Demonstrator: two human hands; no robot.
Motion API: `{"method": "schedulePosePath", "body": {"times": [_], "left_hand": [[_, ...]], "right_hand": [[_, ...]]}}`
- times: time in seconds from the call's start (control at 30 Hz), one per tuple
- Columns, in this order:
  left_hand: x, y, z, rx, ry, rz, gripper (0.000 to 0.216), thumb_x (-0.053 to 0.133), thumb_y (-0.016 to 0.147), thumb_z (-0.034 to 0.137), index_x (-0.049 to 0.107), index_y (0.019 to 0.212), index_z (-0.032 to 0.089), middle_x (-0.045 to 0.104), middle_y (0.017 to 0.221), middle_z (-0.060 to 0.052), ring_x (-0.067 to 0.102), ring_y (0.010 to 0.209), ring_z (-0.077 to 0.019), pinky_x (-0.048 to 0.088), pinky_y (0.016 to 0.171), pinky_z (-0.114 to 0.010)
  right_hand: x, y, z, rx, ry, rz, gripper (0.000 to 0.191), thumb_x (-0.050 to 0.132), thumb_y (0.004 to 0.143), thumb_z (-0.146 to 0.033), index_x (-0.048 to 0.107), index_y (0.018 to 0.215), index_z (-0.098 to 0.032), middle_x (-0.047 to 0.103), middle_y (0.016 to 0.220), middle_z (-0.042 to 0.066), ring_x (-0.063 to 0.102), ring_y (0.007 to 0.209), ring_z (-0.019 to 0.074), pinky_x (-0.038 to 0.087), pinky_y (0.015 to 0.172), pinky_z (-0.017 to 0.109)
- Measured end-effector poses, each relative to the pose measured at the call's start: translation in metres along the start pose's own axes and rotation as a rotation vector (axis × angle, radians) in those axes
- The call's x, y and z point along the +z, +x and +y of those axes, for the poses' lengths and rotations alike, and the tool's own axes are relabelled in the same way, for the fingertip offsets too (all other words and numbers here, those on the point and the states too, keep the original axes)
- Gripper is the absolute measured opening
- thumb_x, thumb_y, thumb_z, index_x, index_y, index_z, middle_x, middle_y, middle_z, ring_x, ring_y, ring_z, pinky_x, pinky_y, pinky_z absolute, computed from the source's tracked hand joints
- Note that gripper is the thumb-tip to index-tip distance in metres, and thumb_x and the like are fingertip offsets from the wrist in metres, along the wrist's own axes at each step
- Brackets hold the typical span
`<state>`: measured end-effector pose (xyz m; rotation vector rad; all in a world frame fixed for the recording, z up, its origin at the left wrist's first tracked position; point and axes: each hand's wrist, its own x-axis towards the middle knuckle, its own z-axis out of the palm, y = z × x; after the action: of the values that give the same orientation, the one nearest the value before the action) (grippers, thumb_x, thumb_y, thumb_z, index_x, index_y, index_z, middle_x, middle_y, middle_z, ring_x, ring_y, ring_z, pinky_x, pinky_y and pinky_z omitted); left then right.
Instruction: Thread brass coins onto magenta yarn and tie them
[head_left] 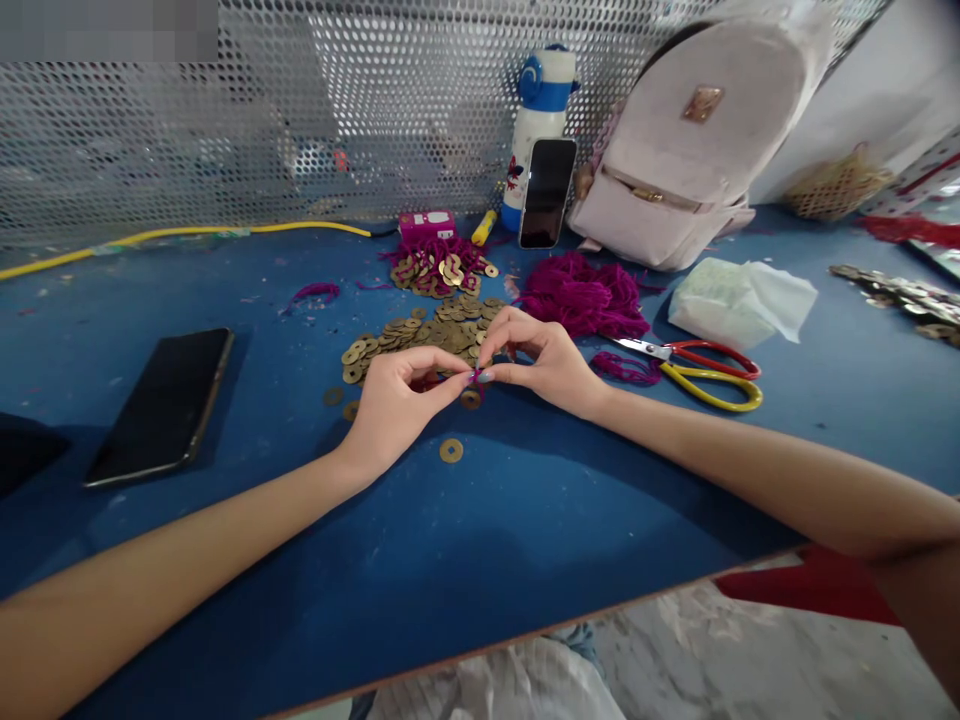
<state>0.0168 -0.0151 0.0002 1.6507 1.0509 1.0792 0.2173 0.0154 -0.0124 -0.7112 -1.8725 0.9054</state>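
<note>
Thumb and fingertips pinched, my left hand (397,402) holds a short purple string (476,377). My right hand (551,368) meets it fingertip to fingertip and pinches the same string. A brass coin with a hole (470,401) shows just under the fingertips; I cannot tell whether it hangs on the string. Nearer to me, a single coin (451,459) lies flat on the blue table (540,540). Behind my hands spreads a heap of loose coins (427,332). Farther back sits a bunch of coins tied with purple strings (442,268).
Right of the coins lie a purple yarn bundle (585,295), scissors with red and yellow handles (705,372) and a white tissue pack (731,300). A phone (165,400) lies at left; another phone (548,195) leans against a bottle (541,115) beside a backpack (675,150).
</note>
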Motion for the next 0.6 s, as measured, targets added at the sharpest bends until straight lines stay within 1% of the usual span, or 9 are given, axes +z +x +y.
{"method": "schedulePosePath", "body": {"times": [0.1, 0.23, 0.37, 0.5, 0.6], "left_hand": [[-0.0002, -0.0001, -0.0002, -0.005, -0.016, -0.005, 0.007, 0.073, 0.077, 0.024, 0.076, 0.078, 0.018, 0.075, 0.075, -0.003, 0.069, 0.066, -0.0155, 0.053, 0.061, -0.023], [-0.0003, -0.0003, -0.0011, 0.011, -0.02, 0.006, 0.007, 0.074, 0.077, 0.024, 0.077, 0.078, 0.018, 0.076, 0.076, -0.003, 0.068, 0.066, -0.0154, 0.052, 0.061, -0.023], [0.0004, 0.0006, -0.0006, 0.026, -0.003, 0.025, 0.008, 0.075, 0.076, 0.025, 0.079, 0.08, 0.019, 0.076, 0.078, -0.004, 0.067, 0.065, -0.0155, 0.05, 0.057, -0.023], [0.0008, 0.0008, 0.0015, 0.01, -0.048, 0.013, 0.008, 0.074, 0.076, 0.024, 0.078, 0.081, 0.018, 0.077, 0.078, -0.004, 0.068, 0.066, -0.0158, 0.054, 0.059, -0.023], [0.0005, 0.0001, 0.0027, -0.003, -0.057, 0.025, 0.009, 0.073, 0.075, 0.021, 0.077, 0.082, 0.017, 0.077, 0.078, -0.003, 0.067, 0.064, -0.0143, 0.054, 0.059, -0.022]], "right_hand": [[0.0003, -0.0004, -0.0007, -0.007, -0.012, -0.004, 0.028, 0.076, 0.079, -0.045, 0.07, 0.08, -0.018, 0.059, 0.084, 0.002, 0.053, 0.079, 0.0139, 0.042, 0.069, 0.029], [0.0002, -0.0005, 0.0003, 0.006, 0.014, -0.042, 0.024, 0.076, 0.081, -0.039, 0.068, 0.08, -0.016, 0.058, 0.085, 0.002, 0.05, 0.075, 0.0121, 0.038, 0.063, 0.026], [0.0002, -0.0005, 0.0012, 0.091, 0.16, -0.091, 0.023, 0.074, 0.083, -0.036, 0.064, 0.081, -0.016, 0.057, 0.084, 0.001, 0.048, 0.07, 0.0103, 0.036, 0.06, 0.025], [0.0008, -0.0006, -0.0018, 0.176, 0.292, -0.144, 0.024, 0.07, 0.085, -0.036, 0.058, 0.083, -0.016, 0.053, 0.078, -0.001, 0.046, 0.069, 0.0101, 0.037, 0.063, 0.025], [0.0013, -0.0008, -0.0051, 0.218, 0.335, -0.139, 0.027, 0.068, 0.087, -0.04, 0.056, 0.085, -0.016, 0.049, 0.078, -0.001, 0.043, 0.069, 0.01, 0.035, 0.064, 0.024]]}}
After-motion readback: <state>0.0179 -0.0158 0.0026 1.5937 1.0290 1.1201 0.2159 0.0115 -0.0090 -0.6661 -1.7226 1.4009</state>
